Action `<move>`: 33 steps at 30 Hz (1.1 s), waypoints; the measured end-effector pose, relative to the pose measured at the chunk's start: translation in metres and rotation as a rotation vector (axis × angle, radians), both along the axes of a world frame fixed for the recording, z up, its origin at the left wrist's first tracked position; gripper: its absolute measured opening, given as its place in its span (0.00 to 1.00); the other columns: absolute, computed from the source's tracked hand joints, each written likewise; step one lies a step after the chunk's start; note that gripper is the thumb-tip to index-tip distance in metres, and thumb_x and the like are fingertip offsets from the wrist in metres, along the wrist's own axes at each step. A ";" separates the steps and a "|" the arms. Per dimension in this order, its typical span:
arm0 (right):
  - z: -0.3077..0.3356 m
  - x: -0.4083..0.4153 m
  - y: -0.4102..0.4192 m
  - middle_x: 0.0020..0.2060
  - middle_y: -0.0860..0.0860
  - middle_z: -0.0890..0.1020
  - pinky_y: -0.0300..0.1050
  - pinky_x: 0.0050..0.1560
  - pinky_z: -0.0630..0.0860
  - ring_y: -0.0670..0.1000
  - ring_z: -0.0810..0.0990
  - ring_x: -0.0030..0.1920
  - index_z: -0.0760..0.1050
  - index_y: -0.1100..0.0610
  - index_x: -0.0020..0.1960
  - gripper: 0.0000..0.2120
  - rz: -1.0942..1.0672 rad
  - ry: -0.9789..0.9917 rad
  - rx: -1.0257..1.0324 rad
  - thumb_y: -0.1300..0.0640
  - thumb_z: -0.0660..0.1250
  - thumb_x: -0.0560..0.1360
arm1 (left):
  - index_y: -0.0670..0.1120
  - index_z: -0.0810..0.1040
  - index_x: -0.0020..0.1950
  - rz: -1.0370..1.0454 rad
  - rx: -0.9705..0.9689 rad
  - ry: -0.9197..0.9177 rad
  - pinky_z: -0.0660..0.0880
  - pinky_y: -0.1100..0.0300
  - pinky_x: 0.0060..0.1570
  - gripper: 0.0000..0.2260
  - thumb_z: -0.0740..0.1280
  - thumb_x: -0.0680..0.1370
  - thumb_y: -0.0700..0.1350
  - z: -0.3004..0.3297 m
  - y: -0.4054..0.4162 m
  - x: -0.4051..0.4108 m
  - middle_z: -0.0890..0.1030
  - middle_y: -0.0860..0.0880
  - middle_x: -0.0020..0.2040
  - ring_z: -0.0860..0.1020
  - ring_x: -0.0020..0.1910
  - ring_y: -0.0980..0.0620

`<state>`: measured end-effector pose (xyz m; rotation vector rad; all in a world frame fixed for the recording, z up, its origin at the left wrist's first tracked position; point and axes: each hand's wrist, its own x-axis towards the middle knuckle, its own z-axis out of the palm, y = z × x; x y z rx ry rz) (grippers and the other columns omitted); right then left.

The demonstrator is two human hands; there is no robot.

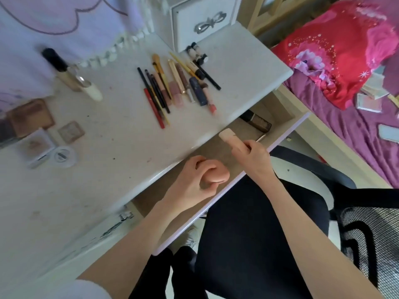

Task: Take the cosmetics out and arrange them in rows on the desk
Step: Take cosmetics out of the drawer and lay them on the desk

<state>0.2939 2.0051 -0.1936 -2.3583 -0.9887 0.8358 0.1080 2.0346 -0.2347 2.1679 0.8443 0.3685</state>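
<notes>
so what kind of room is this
Most likely a bedroom with a dressing table: a white desk with brushes and pencils laid in a row, an open drawer beneath it, and a bed with pink and purple bedding beside it.

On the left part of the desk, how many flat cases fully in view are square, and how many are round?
Square: 3 (brown palette, small tan compact, white compact)
Round: 1 (clear round jar)
Total: 4

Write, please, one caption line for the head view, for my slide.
Right hand lifts a beige tube from the open drawer; pencils and brushes lie in a row.
</notes>
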 end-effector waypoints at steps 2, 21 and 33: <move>0.012 -0.019 0.005 0.48 0.54 0.78 0.39 0.41 0.69 0.52 0.75 0.48 0.74 0.59 0.54 0.12 0.004 0.066 0.054 0.53 0.65 0.74 | 0.50 0.71 0.61 0.073 0.015 -0.062 0.66 0.74 0.56 0.20 0.65 0.70 0.51 0.015 0.004 -0.017 0.71 0.45 0.59 0.72 0.56 0.51; 0.003 -0.191 0.135 0.60 0.56 0.71 0.50 0.60 0.68 0.56 0.68 0.62 0.70 0.60 0.62 0.23 0.291 -0.157 -0.057 0.48 0.68 0.73 | 0.46 0.74 0.61 0.596 0.070 -0.007 0.64 0.69 0.56 0.20 0.71 0.70 0.44 0.037 0.093 -0.183 0.69 0.44 0.61 0.71 0.58 0.48; -0.006 -0.203 0.229 0.66 0.57 0.65 0.49 0.58 0.67 0.58 0.64 0.66 0.66 0.57 0.68 0.27 0.233 -0.184 -0.027 0.45 0.66 0.74 | 0.42 0.73 0.60 0.586 0.163 0.054 0.74 0.47 0.55 0.20 0.70 0.70 0.43 0.021 0.189 -0.187 0.70 0.37 0.60 0.73 0.56 0.38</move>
